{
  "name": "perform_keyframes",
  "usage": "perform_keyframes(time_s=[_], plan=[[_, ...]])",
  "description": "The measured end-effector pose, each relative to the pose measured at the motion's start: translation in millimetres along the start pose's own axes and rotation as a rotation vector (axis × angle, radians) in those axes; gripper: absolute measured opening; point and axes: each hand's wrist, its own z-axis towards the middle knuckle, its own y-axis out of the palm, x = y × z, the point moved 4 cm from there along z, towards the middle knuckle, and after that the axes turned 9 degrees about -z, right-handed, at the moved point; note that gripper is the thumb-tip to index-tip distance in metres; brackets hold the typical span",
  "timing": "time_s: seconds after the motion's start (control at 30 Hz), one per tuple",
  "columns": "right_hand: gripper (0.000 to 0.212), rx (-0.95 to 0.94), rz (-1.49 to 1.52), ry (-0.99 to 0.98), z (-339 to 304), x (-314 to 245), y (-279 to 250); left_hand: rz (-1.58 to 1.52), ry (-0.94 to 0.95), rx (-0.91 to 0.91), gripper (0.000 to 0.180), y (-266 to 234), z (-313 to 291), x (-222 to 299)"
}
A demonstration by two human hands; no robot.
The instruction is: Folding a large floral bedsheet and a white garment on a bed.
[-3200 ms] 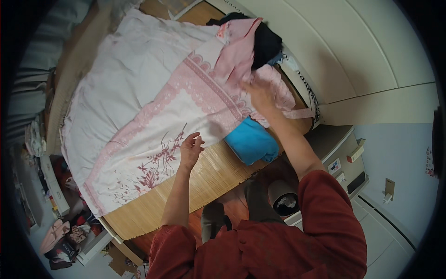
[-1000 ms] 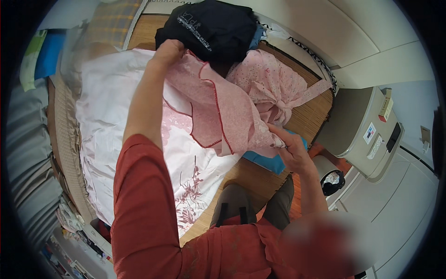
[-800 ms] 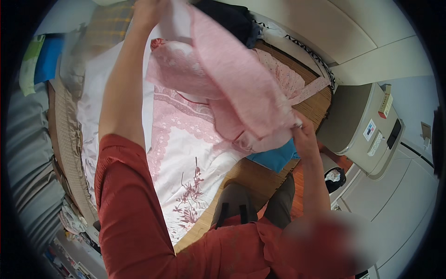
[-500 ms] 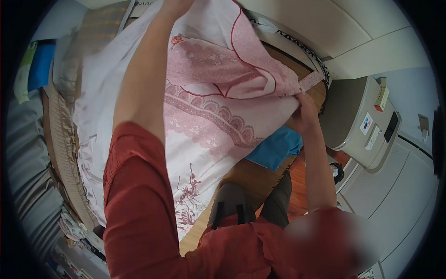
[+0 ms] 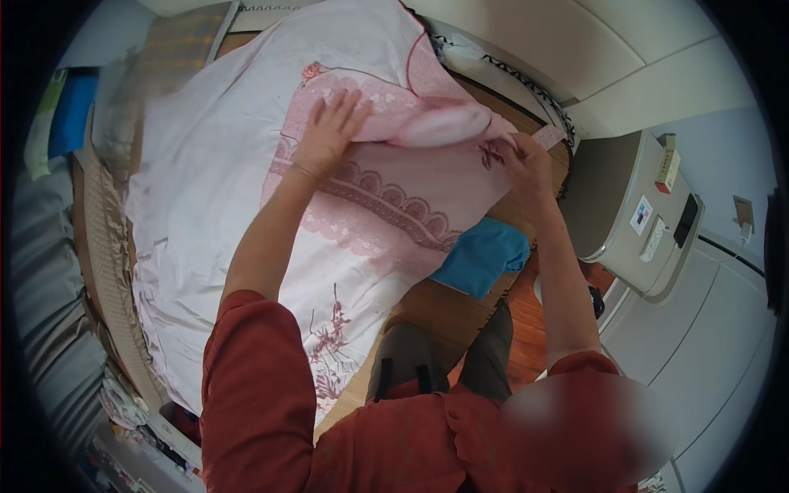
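A large pink and white quilt cover (image 5: 246,164) with lacy bands and flower prints spreads over the bed, partly folded and bunched at its right side. My left hand (image 5: 329,135) lies flat on its pink band, fingers spread. At the cover's right corner my right hand (image 5: 530,164) is closed round the fabric, with the thumb and fingers pinching its edge. Between my hands the cloth bulges into a rounded fold. How many layers lie inside the fold cannot be seen.
A folded blue cloth (image 5: 485,259) sits on the brown mat (image 5: 427,312) near my knees. To the right stand a beige cabinet (image 5: 616,197) and white drawers (image 5: 690,320). Grey curtains (image 5: 53,287) hang at the left, and a plaid pillow (image 5: 181,49) lies at the far left.
My left hand has come back from the far edge and now rests on the pink band. The raised fold has dropped flatter. My right hand keeps its hold, slightly further up.
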Motion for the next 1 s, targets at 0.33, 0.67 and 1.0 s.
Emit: perform_keyframes(time_s=[0.33,0.67,1.0], plan=[[0.025,0.166,0.851,0.338,21.0,15.6,-5.9,0.435,-0.398,-0.379,0.043,-113.1,189.1,13.5],[0.025,0.049,0.855,0.494,9.3,29.1,-12.6,-0.252,-0.31,0.464,0.061,-1.3,30.1,61.9],[0.038,-0.473,0.427,0.339,33.5,35.6,7.3,-0.245,-1.154,-0.122,0.088,117.6,-249.9,229.8]])
